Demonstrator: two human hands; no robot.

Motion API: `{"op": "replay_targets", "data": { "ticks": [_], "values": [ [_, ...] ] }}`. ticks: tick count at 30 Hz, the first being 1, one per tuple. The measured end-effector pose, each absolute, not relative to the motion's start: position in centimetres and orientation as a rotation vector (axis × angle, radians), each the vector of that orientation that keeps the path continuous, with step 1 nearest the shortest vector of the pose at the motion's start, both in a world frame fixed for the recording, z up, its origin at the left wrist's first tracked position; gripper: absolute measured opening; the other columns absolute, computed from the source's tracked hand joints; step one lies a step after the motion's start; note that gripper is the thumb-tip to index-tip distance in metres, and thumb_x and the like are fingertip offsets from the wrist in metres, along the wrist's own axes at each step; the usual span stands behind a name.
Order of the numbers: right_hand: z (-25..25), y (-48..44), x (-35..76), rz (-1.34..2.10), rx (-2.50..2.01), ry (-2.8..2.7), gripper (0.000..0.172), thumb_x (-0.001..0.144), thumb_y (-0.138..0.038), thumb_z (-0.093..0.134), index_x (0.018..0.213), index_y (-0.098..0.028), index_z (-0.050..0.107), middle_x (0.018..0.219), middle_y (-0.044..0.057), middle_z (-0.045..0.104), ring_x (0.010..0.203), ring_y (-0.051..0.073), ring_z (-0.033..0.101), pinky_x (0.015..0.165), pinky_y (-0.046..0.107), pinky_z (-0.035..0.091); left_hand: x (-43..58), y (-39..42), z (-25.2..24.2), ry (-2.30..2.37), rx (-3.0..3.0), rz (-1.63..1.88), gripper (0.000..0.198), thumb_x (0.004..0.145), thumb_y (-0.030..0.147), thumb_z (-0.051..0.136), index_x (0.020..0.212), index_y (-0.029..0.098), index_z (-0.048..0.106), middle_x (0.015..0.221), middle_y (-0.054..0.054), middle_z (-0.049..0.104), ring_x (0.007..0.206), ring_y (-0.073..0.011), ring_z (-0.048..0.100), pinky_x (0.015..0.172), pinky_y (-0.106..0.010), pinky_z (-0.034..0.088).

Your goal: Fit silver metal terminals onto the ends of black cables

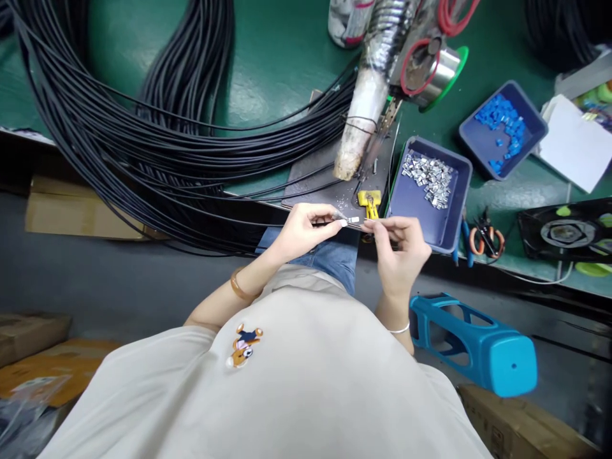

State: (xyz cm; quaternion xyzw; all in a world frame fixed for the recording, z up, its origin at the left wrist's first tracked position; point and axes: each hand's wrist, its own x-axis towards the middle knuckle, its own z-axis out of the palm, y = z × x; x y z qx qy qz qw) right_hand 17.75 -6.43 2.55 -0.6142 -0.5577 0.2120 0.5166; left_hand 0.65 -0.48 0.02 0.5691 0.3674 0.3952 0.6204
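Observation:
My left hand (308, 228) is closed in a pinch on the end of a black cable, at the table's front edge. A small whitish metal connector (352, 220) sticks out past its thumb and fingertip. Facing it, my right hand (400, 247) is closed too, thumb against forefinger, on something thin and too small to name. A narrow gap separates the two hands' fingertips. Just beyond them stands a yellow clip (370, 203) at the edge of a dark work plate (318, 175). Over the plate hangs a stained, white-wrapped tube (359, 121).
Black cables (205, 150) sweep across the left. On the right are a bin of metal shells (442, 226), a bin of blue parts (466, 131), orange-handled pliers (486, 241) and a black fan (568, 233). A solder spool (442, 76) stands behind; a blue stool (511, 360) is below.

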Motion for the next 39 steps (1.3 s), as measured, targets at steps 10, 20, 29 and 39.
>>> {"op": "replay_targets", "data": {
  "ticks": [10, 20, 29, 39],
  "values": [
    [0.9, -5.4, 17.1, 0.407, -1.449, -1.486, 0.005, 0.093, -0.026, 0.062, 0.093, -0.022, 0.065, 0.095, 0.001, 0.075, 0.077, 0.012, 0.074, 0.073, 0.025, 0.061, 0.8, 0.3, -0.1, 0.789, 1.332, 0.862, 0.019, 0.083, 0.027, 0.067, 0.075, 0.010, 0.067, 0.063, 0.002, 0.053, 0.057, -0.0064, 0.042, 0.056, -0.019, 0.037],
    [1.6, -5.2, 17.8, 0.705, -1.570, -1.386, 0.016, 0.090, -0.035, 0.066, 0.094, -0.021, 0.070, 0.056, -0.009, 0.042, 0.049, 0.004, 0.036, 0.048, 0.021, 0.029, 1.0, -0.6, 0.1, 0.903, 1.519, 0.912, 0.017, 0.084, 0.023, 0.063, 0.076, 0.010, 0.069, 0.069, -0.002, 0.060, 0.065, -0.0097, 0.051, 0.059, -0.021, 0.040],
    [1.3, -5.0, 17.5, 0.692, -1.494, -1.441, 0.016, 0.091, -0.035, 0.063, 0.093, -0.022, 0.072, 0.064, -0.005, 0.058, 0.049, 0.006, 0.044, 0.048, 0.021, 0.035, -0.1, -0.3, 0.7, 0.712, 1.275, 0.727, 0.035, 0.088, 0.036, 0.067, 0.064, 0.012, 0.061, 0.053, 0.000, 0.056, 0.040, -0.0024, 0.037, 0.041, -0.018, 0.028],
    [1.7, -5.6, 18.0, 0.217, -1.475, -1.840, 0.009, 0.091, -0.026, 0.064, 0.088, -0.022, 0.071, 0.059, -0.006, 0.059, 0.047, 0.006, 0.048, 0.054, 0.020, 0.039, 0.2, -0.6, 0.2, 0.745, 1.354, 0.816, 0.024, 0.087, 0.030, 0.066, 0.073, 0.012, 0.064, 0.064, -0.003, 0.064, 0.059, -0.0084, 0.056, 0.059, -0.020, 0.045]
  ]
}}
